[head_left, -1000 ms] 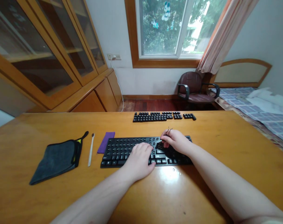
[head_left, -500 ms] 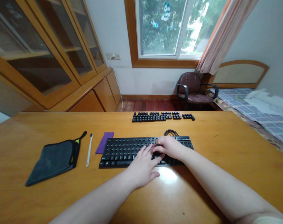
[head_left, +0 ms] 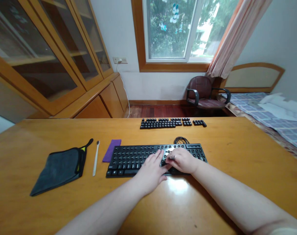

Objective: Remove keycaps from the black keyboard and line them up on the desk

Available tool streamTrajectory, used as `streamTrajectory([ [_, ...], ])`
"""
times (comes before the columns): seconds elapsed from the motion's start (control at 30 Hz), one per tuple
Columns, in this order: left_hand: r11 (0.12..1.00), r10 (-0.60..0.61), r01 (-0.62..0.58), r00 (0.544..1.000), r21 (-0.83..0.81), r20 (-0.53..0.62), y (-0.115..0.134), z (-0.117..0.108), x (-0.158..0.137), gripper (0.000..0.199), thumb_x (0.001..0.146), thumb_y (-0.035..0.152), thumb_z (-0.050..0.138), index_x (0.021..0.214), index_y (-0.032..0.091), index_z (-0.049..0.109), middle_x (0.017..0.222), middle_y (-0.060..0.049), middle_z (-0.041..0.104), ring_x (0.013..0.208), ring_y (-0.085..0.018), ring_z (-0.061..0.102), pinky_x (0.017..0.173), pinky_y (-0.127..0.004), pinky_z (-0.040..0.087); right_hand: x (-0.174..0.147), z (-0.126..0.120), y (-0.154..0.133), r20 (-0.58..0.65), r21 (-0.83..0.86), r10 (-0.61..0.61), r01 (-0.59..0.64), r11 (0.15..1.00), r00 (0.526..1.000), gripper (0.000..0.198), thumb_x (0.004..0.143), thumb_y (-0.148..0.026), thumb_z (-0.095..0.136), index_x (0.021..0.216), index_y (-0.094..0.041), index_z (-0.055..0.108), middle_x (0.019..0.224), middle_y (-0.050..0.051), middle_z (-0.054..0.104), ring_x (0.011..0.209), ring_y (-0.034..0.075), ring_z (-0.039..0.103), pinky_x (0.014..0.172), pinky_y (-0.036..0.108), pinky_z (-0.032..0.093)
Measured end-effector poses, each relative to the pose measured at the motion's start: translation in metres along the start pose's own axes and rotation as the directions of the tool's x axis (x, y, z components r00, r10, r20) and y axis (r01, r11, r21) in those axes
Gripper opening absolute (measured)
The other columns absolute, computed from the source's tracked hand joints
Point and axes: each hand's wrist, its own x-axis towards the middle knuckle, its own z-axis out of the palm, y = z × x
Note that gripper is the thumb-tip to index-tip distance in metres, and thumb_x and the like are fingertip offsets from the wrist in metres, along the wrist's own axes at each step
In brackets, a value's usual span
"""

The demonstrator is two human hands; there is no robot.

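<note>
A black keyboard lies on the wooden desk, and several of its upper and right-hand key positions show bare stubs without keycaps. My left hand rests on its middle-right part, fingers stretched out and open. Just to the right, my right hand is closed above the keys, its fingertips close to the left thumb. Between those fingers shows a small dark, shiny thing, mostly hidden and too small to name. Behind the keyboard is its coiled black cable.
Removed keycaps sit in rows near the desk's far edge. Left of the keyboard are a folded purple cloth, a white-handled toothbrush and a dark grey cloth. An office chair stands beyond the desk.
My right hand has turned and moved slightly right and down, bringing the small shiny thing into view. My left hand stays on the keyboard. The whole view has shifted slightly.
</note>
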Motion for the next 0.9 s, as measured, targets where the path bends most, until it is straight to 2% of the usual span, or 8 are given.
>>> streamTrajectory([
  [0.17, 1.0, -0.004, 0.004, 1.0, 0.004, -0.005, 0.001, -0.002, 0.001, 0.071, 0.071, 0.033, 0.072, 0.134, 0.036, 0.039, 0.149, -0.012, 0.025, 0.135, -0.034, 0.024, 0.104, -0.052, 0.028, 0.004, -0.008, 0.003, -0.01, 0.123, 0.19, -0.188, 0.975, 0.982, 0.028, 0.093, -0.031, 0.038, 0.082, -0.018, 0.06, 0.074, 0.007, 0.066, 0.069, 0.017, 0.059, 0.066, 0.028, 0.044],
  [0.23, 1.0, -0.004, 0.004, 1.0, 0.022, 0.007, 0.002, -0.002, 0.001, 0.071, 0.071, 0.033, 0.072, 0.134, 0.037, 0.039, 0.149, -0.013, 0.025, 0.135, -0.036, 0.025, 0.103, -0.052, 0.029, 0.006, -0.009, 0.006, -0.023, 0.213, 0.235, -0.225, 0.951, 0.972, 0.031, 0.094, -0.031, 0.034, 0.085, -0.017, 0.06, 0.079, 0.007, 0.064, 0.075, 0.017, 0.059, 0.069, 0.028, 0.045],
  [0.33, 0.999, 0.0, -0.001, 1.0, 0.033, 0.008, 0.001, -0.001, 0.0, 0.068, 0.073, 0.034, 0.071, 0.133, 0.037, 0.04, 0.15, -0.013, 0.024, 0.135, -0.036, 0.024, 0.103, -0.053, 0.028, 0.01, -0.008, 0.009, -0.029, 0.248, 0.291, -0.275, 0.929, 0.956, 0.034, 0.094, -0.031, 0.032, 0.082, -0.017, 0.06, 0.078, 0.007, 0.062, 0.075, 0.018, 0.057, 0.069, 0.029, 0.044],
  [0.43, 0.999, 0.014, -0.013, 1.0, 0.041, -0.011, -0.001, 0.002, -0.002, 0.065, 0.075, 0.036, 0.069, 0.133, 0.037, 0.04, 0.151, -0.011, 0.021, 0.136, -0.035, 0.023, 0.104, -0.052, 0.028, 0.012, -0.005, 0.007, -0.002, 0.283, 0.415, -0.397, 0.873, 0.91, 0.023, 0.091, -0.03, 0.041, 0.086, -0.017, 0.059, 0.074, 0.005, 0.061, 0.07, 0.017, 0.057, 0.066, 0.028, 0.044],
  [0.53, 0.998, 0.026, -0.025, 1.0, 0.066, -0.018, -0.002, 0.004, -0.002, 0.063, 0.077, 0.041, 0.066, 0.134, 0.037, 0.039, 0.152, -0.01, 0.019, 0.136, -0.034, 0.022, 0.104, -0.051, 0.027, 0.012, -0.002, 0.004, 0.055, 0.374, 0.539, -0.518, 0.77, 0.841, 0.015, 0.089, -0.029, 0.046, 0.093, -0.018, 0.055, 0.062, -0.001, 0.059, 0.058, 0.014, 0.057, 0.059, 0.026, 0.044],
  [0.6, 0.997, 0.031, -0.029, 0.999, 0.078, -0.014, -0.003, 0.004, -0.002, 0.064, 0.077, 0.043, 0.065, 0.134, 0.038, 0.038, 0.151, -0.01, 0.02, 0.136, -0.033, 0.021, 0.105, -0.051, 0.027, 0.01, -0.001, 0.004, 0.088, 0.437, 0.561, -0.538, 0.721, 0.823, 0.015, 0.09, -0.031, 0.045, 0.092, -0.018, 0.053, 0.055, -0.003, 0.056, 0.051, 0.013, 0.055, 0.055, 0.025, 0.043],
  [0.77, 0.997, 0.027, -0.027, 1.0, 0.074, -0.005, -0.002, 0.002, -0.002, 0.064, 0.077, 0.042, 0.065, 0.135, 0.036, 0.038, 0.15, -0.012, 0.022, 0.136, -0.034, 0.021, 0.105, -0.05, 0.027, 0.006, -0.003, 0.005, 0.062, 0.562, 0.563, -0.495, 0.663, 0.824, 0.023, 0.094, -0.032, 0.035, 0.085, -0.019, 0.051, 0.061, -0.002, 0.057, 0.046, 0.01, 0.054, 0.05, 0.024, 0.042],
  [0.9, 0.998, 0.024, -0.024, 1.0, 0.063, 0.0, -0.001, 0.0, -0.002, 0.064, 0.077, 0.041, 0.065, 0.135, 0.037, 0.037, 0.151, -0.012, 0.022, 0.136, -0.033, 0.021, 0.105, -0.051, 0.027, 0.011, -0.008, 0.001, 0.062, 0.397, 0.49, -0.472, 0.788, 0.87, 0.023, 0.092, -0.029, 0.039, 0.076, -0.018, 0.052, 0.057, -0.001, 0.055, 0.053, 0.012, 0.053, 0.055, 0.025, 0.041],
])
